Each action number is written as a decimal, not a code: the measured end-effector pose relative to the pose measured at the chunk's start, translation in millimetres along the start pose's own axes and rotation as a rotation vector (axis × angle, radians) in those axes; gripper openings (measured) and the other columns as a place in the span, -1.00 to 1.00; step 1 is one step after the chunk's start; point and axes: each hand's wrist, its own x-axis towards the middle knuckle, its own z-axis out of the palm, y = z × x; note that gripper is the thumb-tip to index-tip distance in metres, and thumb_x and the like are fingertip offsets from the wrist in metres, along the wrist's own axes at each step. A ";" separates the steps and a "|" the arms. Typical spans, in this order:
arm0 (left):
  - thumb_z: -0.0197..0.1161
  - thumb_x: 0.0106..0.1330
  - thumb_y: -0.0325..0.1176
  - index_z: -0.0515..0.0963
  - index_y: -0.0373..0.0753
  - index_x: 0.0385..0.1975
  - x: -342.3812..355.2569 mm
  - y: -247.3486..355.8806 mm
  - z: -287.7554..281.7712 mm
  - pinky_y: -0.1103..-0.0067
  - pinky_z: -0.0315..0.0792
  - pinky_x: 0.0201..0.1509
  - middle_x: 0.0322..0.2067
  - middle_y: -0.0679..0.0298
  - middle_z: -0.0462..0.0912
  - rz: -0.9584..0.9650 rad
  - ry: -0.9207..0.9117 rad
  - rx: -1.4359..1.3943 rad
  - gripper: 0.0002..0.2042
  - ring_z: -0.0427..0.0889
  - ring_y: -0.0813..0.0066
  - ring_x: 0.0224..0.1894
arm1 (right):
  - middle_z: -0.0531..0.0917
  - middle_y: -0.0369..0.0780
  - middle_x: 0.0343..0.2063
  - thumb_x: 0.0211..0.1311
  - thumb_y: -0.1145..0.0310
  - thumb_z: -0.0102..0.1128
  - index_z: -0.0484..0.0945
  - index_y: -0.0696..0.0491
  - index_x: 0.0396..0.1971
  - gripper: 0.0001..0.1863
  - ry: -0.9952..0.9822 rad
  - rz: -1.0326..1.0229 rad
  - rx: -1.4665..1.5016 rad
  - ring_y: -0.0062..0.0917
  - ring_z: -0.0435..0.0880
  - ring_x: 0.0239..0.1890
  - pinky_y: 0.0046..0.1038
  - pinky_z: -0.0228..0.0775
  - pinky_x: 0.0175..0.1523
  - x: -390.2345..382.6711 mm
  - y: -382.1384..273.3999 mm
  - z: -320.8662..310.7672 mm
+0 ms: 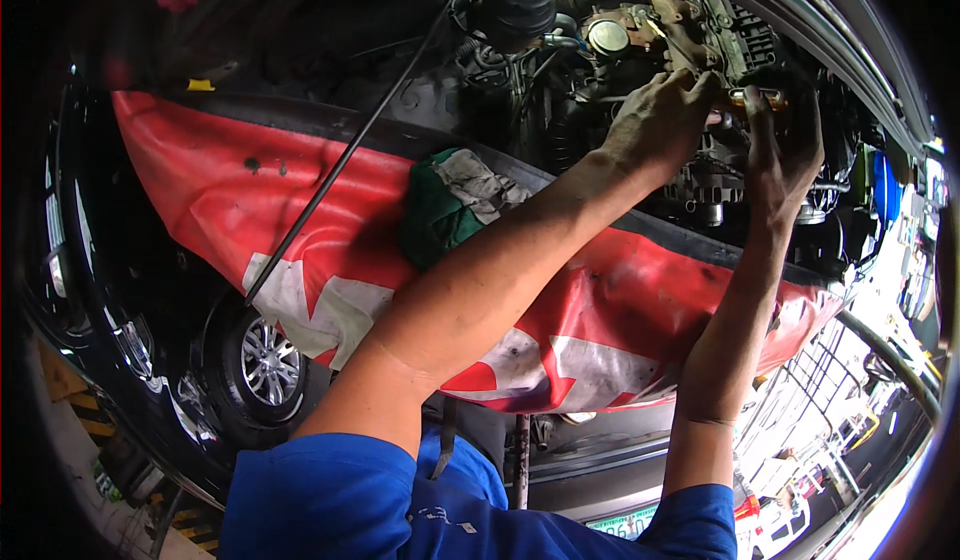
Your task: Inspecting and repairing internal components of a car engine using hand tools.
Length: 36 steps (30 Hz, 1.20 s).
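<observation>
So the trickiest bit to make out here is the actual business end. The fingertips of the left grip are curled down toward the engine and mostly out of sight, so can't tell whether they're pinching anything or just resting there. The right grip is easier: thumb on the near side, fingers wrapped round from the right, clamped on a small amber piece. The thumb covers the middle of it, so only bits show on either side, and what it really is, no clue.

Position-wise, the amber piece sits at the far end of the right grip, between thumb and fingers, with the left grip's knuckles just beside it on the left. Both are over the right part of the engine bay. Whether the piece touches any engine part is hard to say.

Other stuff that's half lost: the far left of the bay is basically black, and the background on the right is blown out. The left forearm hides part of the red-and-white cover draped along the near edge, and partly blocks the green cloth bunched on it next to a greyish rag. A thin dark rod slants across the cover, its far end lost among dark parts.
</observation>
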 end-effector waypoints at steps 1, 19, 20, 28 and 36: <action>0.07 0.20 -0.52 0.35 -0.24 0.13 0.6 0.3 -0.5 0.24 0.44 0.07 -0.09 -0.12 0.50 0.009 0.015 -0.002 -0.56 0.53 -0.03 -0.01 | 0.69 -0.25 -0.32 0.19 0.39 0.24 0.56 0.07 -0.14 -0.77 -0.024 -0.051 -0.053 -0.60 0.63 -0.32 -0.52 0.44 -0.17 1.3 -0.5 0.4; 0.02 0.17 -0.61 0.36 -0.46 0.06 -3.8 -3.7 5.6 0.21 0.45 0.09 -0.06 -0.22 0.43 -0.120 0.012 -0.069 -0.61 0.51 -0.15 -0.01 | 0.64 -0.17 -0.24 0.12 0.33 0.01 0.55 0.17 -0.16 -0.67 -0.325 0.026 -0.010 -0.48 0.59 -0.16 -0.50 0.35 0.03 1.9 -0.4 -3.6; 0.01 0.18 -0.60 0.37 -0.46 0.04 -4.0 -4.3 4.8 0.21 0.45 0.08 -0.07 -0.21 0.44 -0.123 0.009 -0.054 -0.63 0.51 -0.15 -0.01 | 0.64 -0.17 -0.23 0.12 0.33 0.01 0.56 0.17 -0.17 -0.67 -0.326 0.015 -0.006 -0.47 0.59 -0.16 -0.50 0.35 0.03 2.0 0.1 -2.6; -0.03 0.20 -0.61 0.37 -0.45 0.04 -3.9 -7.3 7.1 0.22 0.44 0.09 -0.07 -0.21 0.44 -0.109 0.017 -0.035 -0.64 0.51 -0.14 -0.02 | 0.64 -0.16 -0.23 0.12 0.32 0.02 0.57 0.18 -0.19 -0.68 -0.319 0.000 -0.012 -0.44 0.59 -0.17 -0.48 0.35 0.03 2.2 1.6 -1.1; -0.03 0.21 -0.60 0.34 -0.45 0.08 -3.8 -10.9 10.6 0.22 0.43 0.10 -0.05 -0.22 0.44 -0.111 0.040 -0.025 -0.61 0.51 -0.13 -0.01 | 0.66 -0.15 -0.25 0.10 0.31 0.04 0.56 0.20 -0.16 -0.64 -0.318 0.056 -0.014 -0.44 0.60 -0.15 -0.49 0.35 0.05 2.0 8.5 -1.8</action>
